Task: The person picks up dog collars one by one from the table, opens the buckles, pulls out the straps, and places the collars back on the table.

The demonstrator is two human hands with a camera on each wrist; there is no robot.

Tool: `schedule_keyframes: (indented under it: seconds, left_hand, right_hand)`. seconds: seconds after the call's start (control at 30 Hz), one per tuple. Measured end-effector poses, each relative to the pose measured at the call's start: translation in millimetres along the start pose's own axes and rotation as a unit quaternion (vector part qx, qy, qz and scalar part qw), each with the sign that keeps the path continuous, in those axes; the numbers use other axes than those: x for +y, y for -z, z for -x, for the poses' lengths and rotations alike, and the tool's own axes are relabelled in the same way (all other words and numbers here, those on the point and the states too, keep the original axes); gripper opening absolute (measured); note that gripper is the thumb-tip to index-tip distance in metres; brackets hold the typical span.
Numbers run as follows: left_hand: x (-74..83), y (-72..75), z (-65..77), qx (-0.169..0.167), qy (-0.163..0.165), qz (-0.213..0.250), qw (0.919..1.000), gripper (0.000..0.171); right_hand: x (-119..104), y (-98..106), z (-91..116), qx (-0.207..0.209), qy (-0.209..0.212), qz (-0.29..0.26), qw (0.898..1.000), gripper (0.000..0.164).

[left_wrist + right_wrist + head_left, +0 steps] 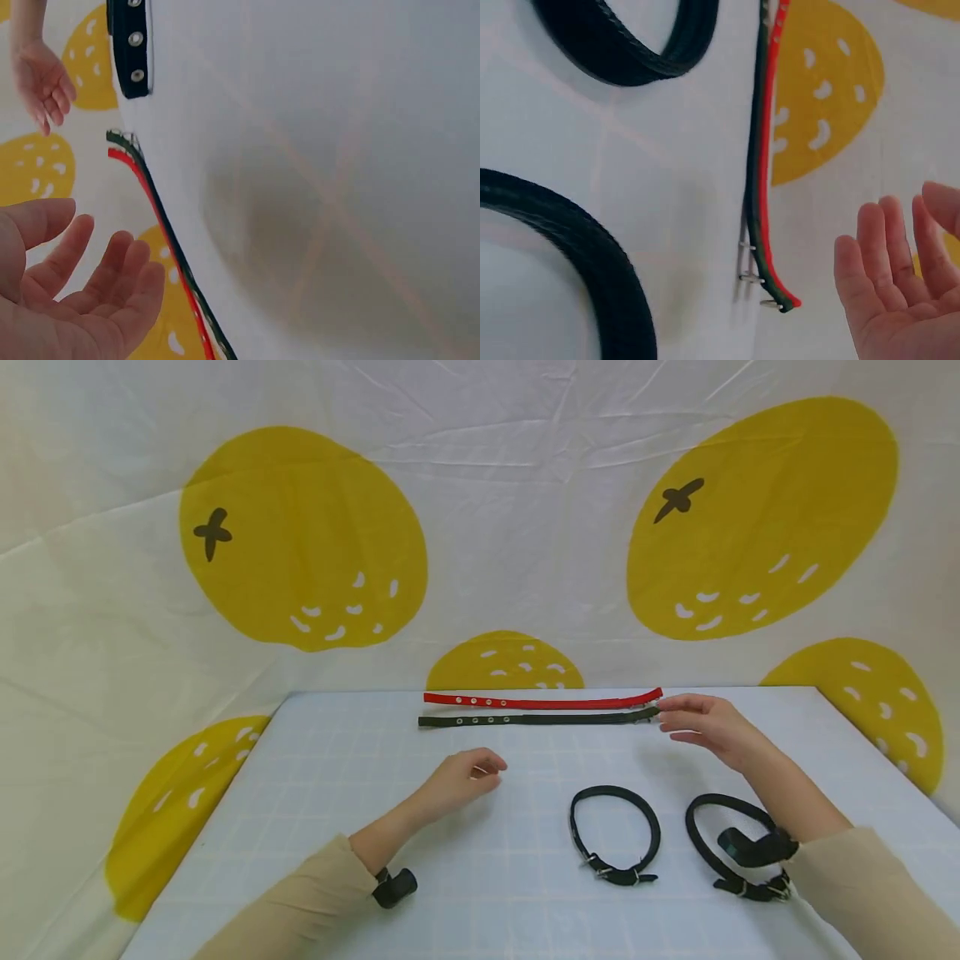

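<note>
Beside the green strap, the right hand is hovering, fingers apart; in front, the left hand is hovering, loosely curved; behind, a red strap is lying.

Wht backdrop w/ ylw prints hangs behind tbl

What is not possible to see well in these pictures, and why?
- Head view: part of the rightmost black loop, hidden by the wrist camera and wrist.
- Left wrist view: the rest of the dark eyelet strap, cut off by the top edge.
- Left wrist view: one end each of the red strap and green strap, cut off by the bottom edge.
- Right wrist view: part of the right hand, cut off by the right edge.
</note>
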State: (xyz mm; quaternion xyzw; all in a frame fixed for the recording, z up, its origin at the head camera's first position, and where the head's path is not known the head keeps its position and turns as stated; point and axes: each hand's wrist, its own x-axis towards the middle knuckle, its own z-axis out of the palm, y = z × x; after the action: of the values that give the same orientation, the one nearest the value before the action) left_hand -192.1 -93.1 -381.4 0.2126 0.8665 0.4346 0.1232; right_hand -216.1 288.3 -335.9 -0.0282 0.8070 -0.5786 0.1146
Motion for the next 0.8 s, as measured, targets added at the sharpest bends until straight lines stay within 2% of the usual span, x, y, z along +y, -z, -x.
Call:
schedule_keyframes:
  seconds: [0.1,0.2,0.33,0.47,0.57,0.7,0.8]
  left_hand:
    - [7.3,-19.3,-2.5,-0.022,-0.036,-0.065,0.997,0.02]
    - [15.7,-38.3,-4.4,-0.038,-0.068,-0.129,0.9886,0.019]
    - [29.5,-59.8,-6.8,-0.048,-0.15,-0.198,0.9676,0.02]
    - [41.6,-75.1,-6.4,-0.052,-0.215,-0.229,0.948,0.019]
    - [46.2,-84.1,-4.4,-0.056,-0.255,-0.25,0.9323,0.017]
    - [49.1,-92.7,-1.7,-0.056,-0.308,-0.28,0.9074,0.018]
    - [51.5,-95.6,1.2,-0.056,-0.326,-0.298,0.8956,0.02]
  right_hand:
    - [3,-15,10,-0.037,0.027,0.08,0.996,0.034]
    - [6,-31,19,-0.09,0.058,0.134,0.985,0.037]
    - [11,-47,29,-0.167,0.077,0.146,0.972,0.031]
    - [20,-60,36,-0.235,0.092,0.138,0.958,0.024]
    - [27,-68,40,-0.281,0.133,0.132,0.941,0.021]
    - [32,-75,46,-0.307,0.217,0.147,0.915,0.015]
    - [33,-80,49,-0.301,0.26,0.181,0.9,0.012]
